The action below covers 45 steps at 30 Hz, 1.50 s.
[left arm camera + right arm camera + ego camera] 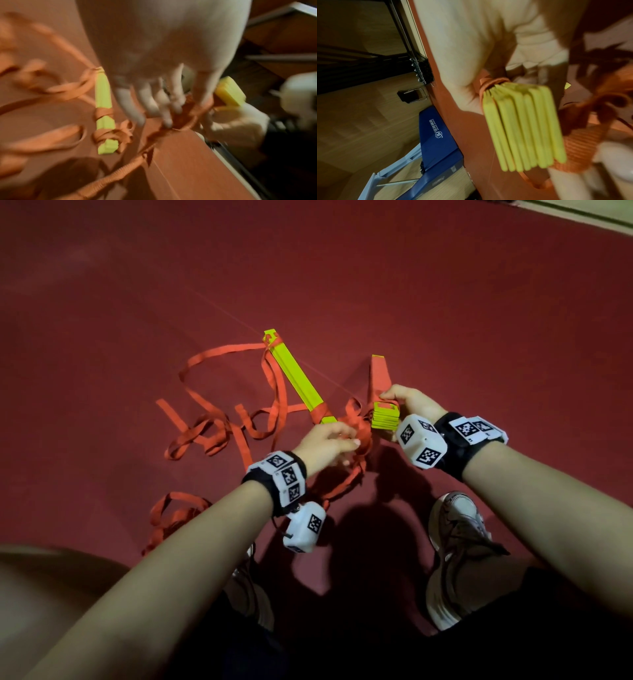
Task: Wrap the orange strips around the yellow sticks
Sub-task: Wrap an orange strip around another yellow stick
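Note:
My right hand point(406, 402) grips a stacked bundle of yellow sticks point(385, 416), held above the red floor; the same bundle point(523, 125) fills the right wrist view with orange strip wound at its ends. My left hand point(329, 441) pinches a bunch of orange strip point(363, 436) just left of the bundle, fingers point(167, 108) curled into the strip point(185, 119). One loose yellow stick point(299, 378) lies on the floor beyond, with strip tied at both ends. Loose orange strip point(212, 429) trails in loops to the left.
The red mat floor point(445, 302) spreads all around. My shoes point(455, 556) stand just below the hands. More strip loops point(174, 515) lie by my left forearm. A blue mat point(438, 136) and wooden flooring point(359, 121) lie beyond the red mat's edge.

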Tool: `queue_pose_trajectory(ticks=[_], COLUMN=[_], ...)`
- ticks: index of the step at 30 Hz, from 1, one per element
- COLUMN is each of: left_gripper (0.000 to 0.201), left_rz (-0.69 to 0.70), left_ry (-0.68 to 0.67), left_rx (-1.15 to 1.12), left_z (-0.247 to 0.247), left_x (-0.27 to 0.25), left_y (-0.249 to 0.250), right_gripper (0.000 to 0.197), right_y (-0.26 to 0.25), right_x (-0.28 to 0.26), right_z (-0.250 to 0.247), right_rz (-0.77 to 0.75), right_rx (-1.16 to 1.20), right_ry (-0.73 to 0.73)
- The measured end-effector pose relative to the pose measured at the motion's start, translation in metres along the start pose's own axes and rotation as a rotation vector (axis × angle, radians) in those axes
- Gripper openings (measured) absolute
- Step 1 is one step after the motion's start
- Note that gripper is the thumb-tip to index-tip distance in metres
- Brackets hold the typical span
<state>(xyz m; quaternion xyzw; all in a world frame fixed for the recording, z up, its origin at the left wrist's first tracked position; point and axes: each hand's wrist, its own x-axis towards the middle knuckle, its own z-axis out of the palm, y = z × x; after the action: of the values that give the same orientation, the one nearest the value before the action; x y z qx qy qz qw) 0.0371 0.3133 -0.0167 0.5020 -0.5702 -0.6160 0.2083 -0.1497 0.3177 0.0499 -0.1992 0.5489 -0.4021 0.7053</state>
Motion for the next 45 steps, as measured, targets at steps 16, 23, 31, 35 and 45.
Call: queue_pose_trajectory(ticks=[16, 23, 31, 35, 45], left_gripper=[0.014, 0.014, 0.016, 0.047, 0.065], left_rz=[-0.069, -0.087, -0.346, -0.496, -0.122], left_ry=[-0.165, -0.255, -0.039, 0.075, 0.003], left_rx=[-0.307, 0.049, 0.587, 0.857, 0.38], left_z=[0.0, -0.004, -0.035, -0.07, -0.054], left_x=[-0.01, -0.004, 0.001, 0.0, 0.009], left_y=[0.024, 0.021, -0.03, -0.059, -0.016], right_gripper=[0.034, 0.036, 0.036, 0.041, 0.047], right_y=[-0.004, -0.015, -0.02, -0.036, -0.024], right_x=[-0.005, -0.004, -0.001, -0.005, 0.002], right_z=[-0.001, -0.003, -0.002, -0.013, -0.008], right_rz=[0.009, -0.029, 0.015, -0.028, 0.042], right_rx=[0.013, -0.033, -0.126, -0.154, -0.18], right_ry=[0.003, 0.034, -0.001, 0.038, -0.034])
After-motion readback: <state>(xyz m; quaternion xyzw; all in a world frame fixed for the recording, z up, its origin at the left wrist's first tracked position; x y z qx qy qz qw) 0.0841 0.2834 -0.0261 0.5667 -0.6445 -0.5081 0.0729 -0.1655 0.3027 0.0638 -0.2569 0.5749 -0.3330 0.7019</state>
